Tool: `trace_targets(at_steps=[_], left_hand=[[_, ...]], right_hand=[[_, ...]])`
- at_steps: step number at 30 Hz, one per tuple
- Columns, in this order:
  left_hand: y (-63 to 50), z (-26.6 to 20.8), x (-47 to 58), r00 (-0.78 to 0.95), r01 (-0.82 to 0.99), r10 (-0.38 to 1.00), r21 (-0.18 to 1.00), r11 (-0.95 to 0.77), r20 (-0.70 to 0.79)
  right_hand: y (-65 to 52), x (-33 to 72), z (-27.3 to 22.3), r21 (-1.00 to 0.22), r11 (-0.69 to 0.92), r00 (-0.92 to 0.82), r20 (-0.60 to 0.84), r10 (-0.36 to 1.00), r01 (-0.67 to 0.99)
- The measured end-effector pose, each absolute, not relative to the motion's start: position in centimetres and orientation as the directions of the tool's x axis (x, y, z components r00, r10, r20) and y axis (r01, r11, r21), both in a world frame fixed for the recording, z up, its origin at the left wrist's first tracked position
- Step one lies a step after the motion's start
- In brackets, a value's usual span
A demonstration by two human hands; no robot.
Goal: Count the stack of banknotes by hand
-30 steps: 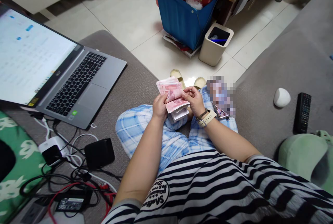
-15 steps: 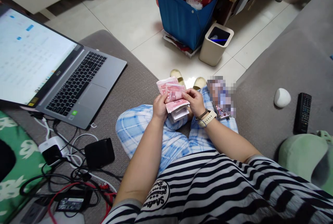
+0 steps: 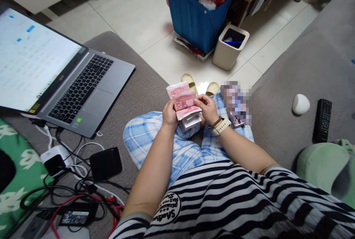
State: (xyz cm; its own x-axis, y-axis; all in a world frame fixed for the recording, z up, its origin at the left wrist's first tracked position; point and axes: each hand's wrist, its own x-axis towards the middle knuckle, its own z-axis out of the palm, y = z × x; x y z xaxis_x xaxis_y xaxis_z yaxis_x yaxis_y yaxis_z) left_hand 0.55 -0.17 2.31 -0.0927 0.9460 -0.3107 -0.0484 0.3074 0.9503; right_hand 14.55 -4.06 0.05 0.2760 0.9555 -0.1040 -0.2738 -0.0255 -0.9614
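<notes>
A stack of red banknotes [image 3: 184, 102] marked 100 is spread between my hands, above my lap. My left hand [image 3: 169, 115] grips the stack at its left edge, fingers tucked under the notes. With thumb and fingers pinched, my right hand [image 3: 207, 107] holds a note's right edge. The upper notes fan away from me, while the lower ones bend over toward me, and whitish paper or note edges show below them. A phone [image 3: 237, 120] lies on my right thigh, most of its screen blurred out.
An open laptop [image 3: 94, 94] sits on the grey sofa at left, with tangled cables and a black box [image 3: 105, 163] nearby. To the right are a white rounded object [image 3: 301, 104], a remote control [image 3: 322, 120] and a green neck pillow [image 3: 323, 168]. A blue bin [image 3: 194, 20] and beige bin [image 3: 226, 52] stand ahead.
The top note between my hands has flattened and shifted slightly, showing more of its face. My left thumb has drawn back from it. My right hand stays nearly in place.
</notes>
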Motion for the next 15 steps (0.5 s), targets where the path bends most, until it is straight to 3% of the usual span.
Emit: trace_targets(at_steps=[15], left_hand=[[0.4, -0.3, 0.3, -0.091, -0.17, 0.948, 0.942, 0.288, -0.306]], right_hand=[[-4.0, 14.5, -0.4, -0.959, 0.037, 0.312, -0.055, 0.948, -0.28]])
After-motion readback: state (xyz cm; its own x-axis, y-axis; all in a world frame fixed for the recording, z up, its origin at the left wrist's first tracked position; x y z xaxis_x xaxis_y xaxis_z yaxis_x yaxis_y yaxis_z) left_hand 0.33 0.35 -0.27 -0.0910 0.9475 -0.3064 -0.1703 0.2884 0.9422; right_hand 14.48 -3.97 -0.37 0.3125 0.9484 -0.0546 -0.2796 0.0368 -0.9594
